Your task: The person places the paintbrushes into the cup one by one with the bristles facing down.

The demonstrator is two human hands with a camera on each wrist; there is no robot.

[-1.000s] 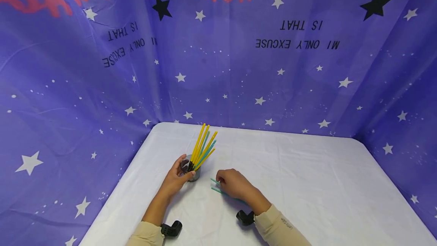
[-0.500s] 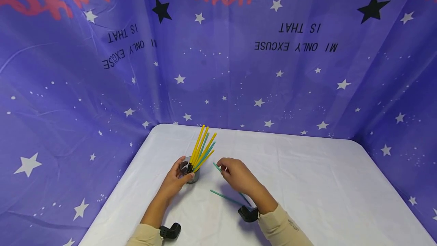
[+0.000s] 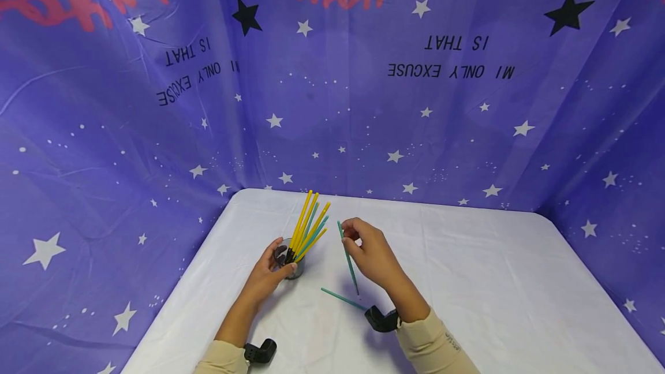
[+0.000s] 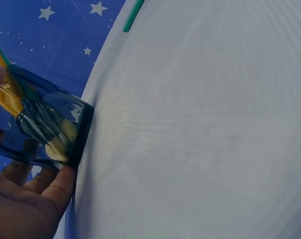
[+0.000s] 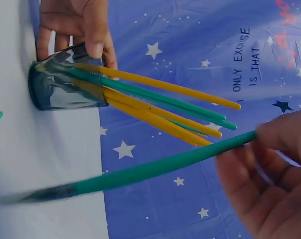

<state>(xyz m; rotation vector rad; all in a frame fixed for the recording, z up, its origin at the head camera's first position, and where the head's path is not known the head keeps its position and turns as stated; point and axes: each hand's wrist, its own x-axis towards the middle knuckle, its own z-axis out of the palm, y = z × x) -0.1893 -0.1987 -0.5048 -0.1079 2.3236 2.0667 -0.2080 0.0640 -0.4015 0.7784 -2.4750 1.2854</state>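
A dark, see-through glass cup (image 5: 66, 94) stands on the table, gripped around its side by my left hand (image 3: 267, 273). Several yellow paintbrushes (image 3: 301, 221) and green paintbrushes (image 5: 165, 97) lean in it, bristles down, as the left wrist view shows through the glass. To the right of the cup, my right hand (image 3: 371, 250) pinches one green paintbrush (image 5: 155, 167) near the end of its handle. Its bristles point down, above the table. Another green paintbrush (image 3: 340, 297) lies on the cloth in front, partly hidden by the right wrist camera.
White cloth covers the table (image 3: 467, 281). A purple curtain (image 3: 332, 103) with stars and lettering hangs behind it and at both sides. Black cameras sit on both wrists, the right one (image 3: 381, 320) above the lying brush.
My right hand has risen from the table and moved away from me, bringing up one green paintbrush, which has swung to hang nearly upright. My left hand stays on the cup.
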